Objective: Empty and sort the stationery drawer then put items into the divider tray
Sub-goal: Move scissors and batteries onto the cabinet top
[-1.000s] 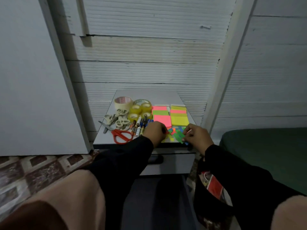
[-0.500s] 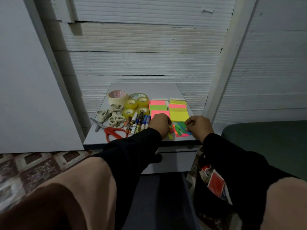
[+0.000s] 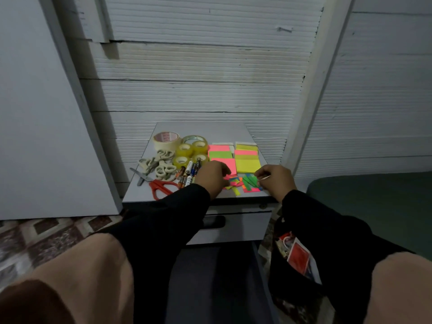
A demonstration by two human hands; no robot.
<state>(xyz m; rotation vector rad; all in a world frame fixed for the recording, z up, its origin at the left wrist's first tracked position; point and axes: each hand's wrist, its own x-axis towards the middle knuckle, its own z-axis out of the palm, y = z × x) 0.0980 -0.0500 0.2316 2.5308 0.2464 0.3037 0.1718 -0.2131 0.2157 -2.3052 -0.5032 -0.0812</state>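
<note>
Hands over the top of a small grey drawer cabinet (image 3: 201,130), seen from the head camera. Both forearms, in black sleeves, reach forward from the lap to the cabinet's front edge. The left hand (image 3: 211,177) lies knuckles up, fingers curled down onto a loose scatter of small neon page flags (image 3: 243,183) near the cabinet's front right corner; whether it pinches one cannot be told. The right hand (image 3: 275,180), also knuckles up, sits at the right end of the same scatter, its fingers curled with the tips together at a green flag, apparently pinching it. Behind the flags, toward the cabinet's back, lie two columns of sticky-note pads (image 3: 233,157) in pink, green and yellow. Left of the pads stand yellowish clear tape rolls (image 3: 190,152), with a wider masking tape roll (image 3: 166,139) at the back left. Markers (image 3: 188,171) lie just beside the left hand. Pale-handled scissors (image 3: 160,164) are piled at the cabinet's left side, and red-handled scissors (image 3: 163,187) lie at its front left. The drawer front (image 3: 243,224) below the top appears closed.
</note>
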